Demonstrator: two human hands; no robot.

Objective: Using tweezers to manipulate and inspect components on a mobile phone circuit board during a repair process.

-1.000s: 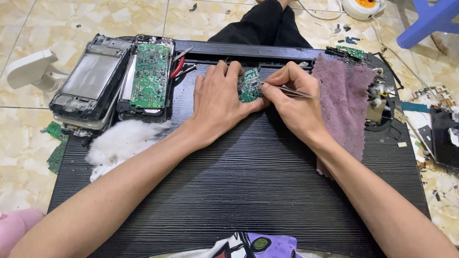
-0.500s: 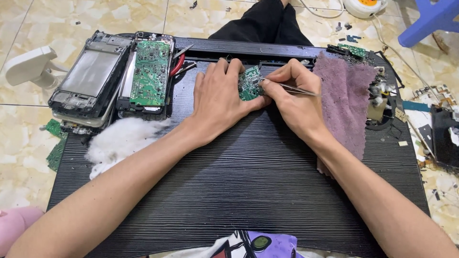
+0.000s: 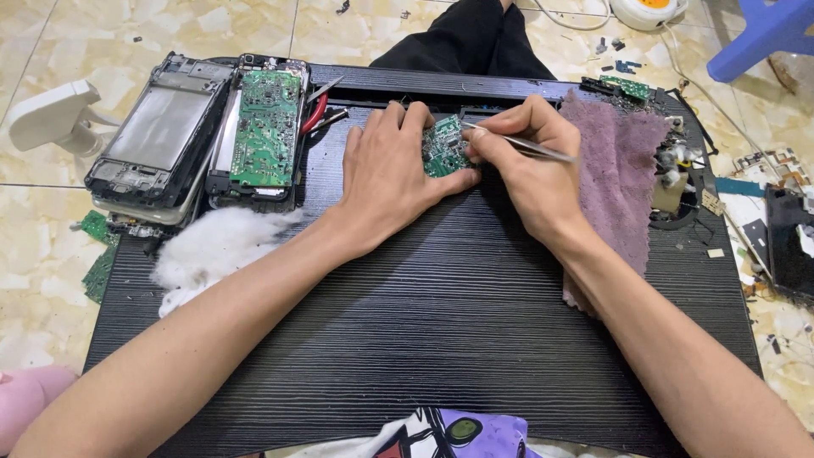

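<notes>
A small green circuit board (image 3: 444, 146) lies on the black ribbed table (image 3: 424, 322) near its far edge. My left hand (image 3: 392, 178) rests flat beside it, fingers and thumb pressing the board's left and lower edges. My right hand (image 3: 530, 165) grips thin metal tweezers (image 3: 527, 146), whose tip is at the board's right edge, under my fingertips.
At the far left stand an opened device frame (image 3: 157, 140) and another with a green board (image 3: 264, 127), with red-handled pliers (image 3: 315, 110) beside them. White cotton wool (image 3: 212, 250) lies left, a purple cloth (image 3: 617, 178) right. Loose parts litter the tiled floor at the right.
Both hands stay on the small board; the tweezers' tip has shifted slightly along the board's right edge. The view has drifted a little.
</notes>
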